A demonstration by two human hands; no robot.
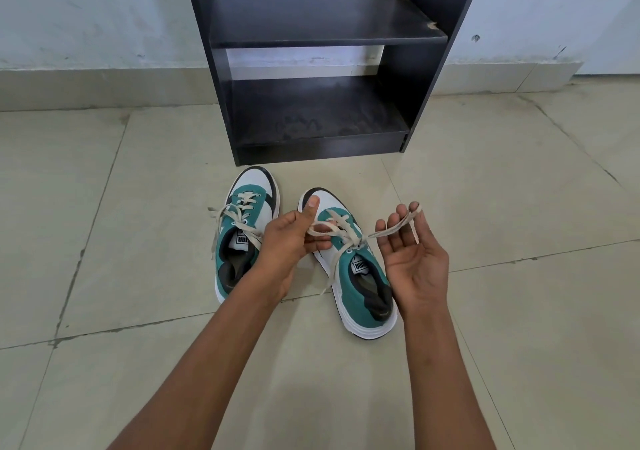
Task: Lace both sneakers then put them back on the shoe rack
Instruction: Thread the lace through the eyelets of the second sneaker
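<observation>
Two teal, white and black sneakers stand on the tiled floor with toes toward the rack. The left sneaker (242,235) has cream laces lying loose across its tongue. My left hand (292,241) pinches one lace end of the right sneaker (356,269) just over its eyelets. My right hand (412,252) is palm up to the right of that shoe, with the other cream lace (391,229) stretched taut from the eyelets and looped over its fingertips. The black shoe rack (419,79) stands right behind the shoes, both shelves bare.
The rack stands against a pale blue wall (86,16) with a tiled skirting. Beige floor tiles (138,190) spread around the shoes on every side.
</observation>
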